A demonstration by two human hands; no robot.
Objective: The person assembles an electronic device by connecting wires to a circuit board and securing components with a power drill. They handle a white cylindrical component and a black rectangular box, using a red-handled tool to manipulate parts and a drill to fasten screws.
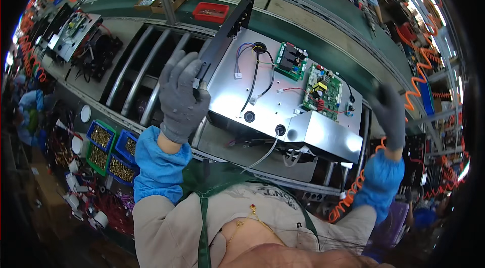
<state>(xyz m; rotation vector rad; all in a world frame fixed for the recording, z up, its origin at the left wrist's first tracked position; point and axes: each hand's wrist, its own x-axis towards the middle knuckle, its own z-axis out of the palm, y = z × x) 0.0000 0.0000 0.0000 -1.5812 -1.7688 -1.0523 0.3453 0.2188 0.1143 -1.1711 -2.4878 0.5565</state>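
Note:
My left hand (183, 97), in a grey glove, is beside the near end of an upright black panel (230, 36). Its fingers are stretched out along the panel's outer side, with the thumb close to the panel's end. That panel stands at the left edge of a silver metal chassis (230, 94). On the chassis are a small green circuit board (292, 61) and a larger one (323, 91), with loose cables (257, 73). My gloved right hand (390, 114) is raised off the chassis's right end, its fingers smeared by motion.
The chassis lies on a roller conveyor (146, 73). Another partly built unit (76, 41) is farther left. Blue and green bins of small brass-coloured parts (101, 137) stand at the near left. Beyond the conveyor lies a red tray (211, 11). Orange coiled hoses (348, 200) hang at the right.

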